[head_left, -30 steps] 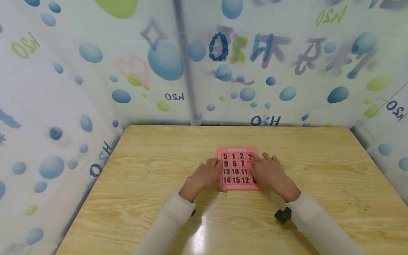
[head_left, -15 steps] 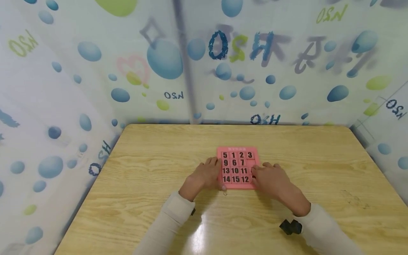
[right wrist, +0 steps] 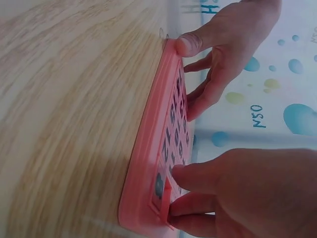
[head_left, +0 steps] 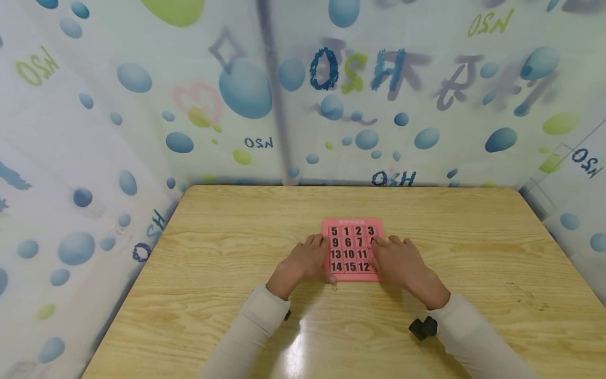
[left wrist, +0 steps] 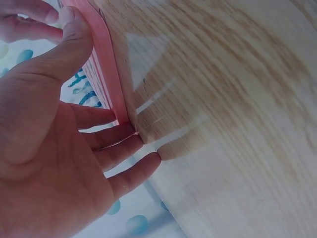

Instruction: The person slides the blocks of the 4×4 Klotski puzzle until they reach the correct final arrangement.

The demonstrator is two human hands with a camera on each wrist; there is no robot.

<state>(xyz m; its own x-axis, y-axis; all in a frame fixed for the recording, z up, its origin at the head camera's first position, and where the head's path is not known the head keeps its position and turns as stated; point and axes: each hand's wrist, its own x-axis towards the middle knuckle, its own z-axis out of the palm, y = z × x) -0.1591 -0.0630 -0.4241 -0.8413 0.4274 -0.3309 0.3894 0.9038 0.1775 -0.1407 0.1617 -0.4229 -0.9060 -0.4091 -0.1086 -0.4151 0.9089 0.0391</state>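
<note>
A pink number sliding puzzle [head_left: 352, 222] lies flat on the wooden table, its black-numbered tiles in rows. My left hand [head_left: 307, 260] holds it at the left side, thumb on the near edge; in the left wrist view the other fingertips reach its side and the tabletop. Over the right column, my right hand [head_left: 400, 263] touches the tiles with its fingertips. A tile [head_left: 372, 241] in the second row, its number partly covered, sits under these fingers. In the right wrist view the right thumb [right wrist: 185, 174] rests on the tiles, and a dark-numbered tile [right wrist: 159, 185] shows at the near corner.
The wooden table [head_left: 236, 226] extends around the puzzle on every side. Behind it and to the left stand patterned curtain walls [head_left: 402, 105] with blue and green spots. A dark device [head_left: 423, 328] is strapped at the right wrist.
The right hand went from the upper right tiles toward the lower right, then slid back up. A tile now fills the second-row gap at right. The left hand stayed in place.
</note>
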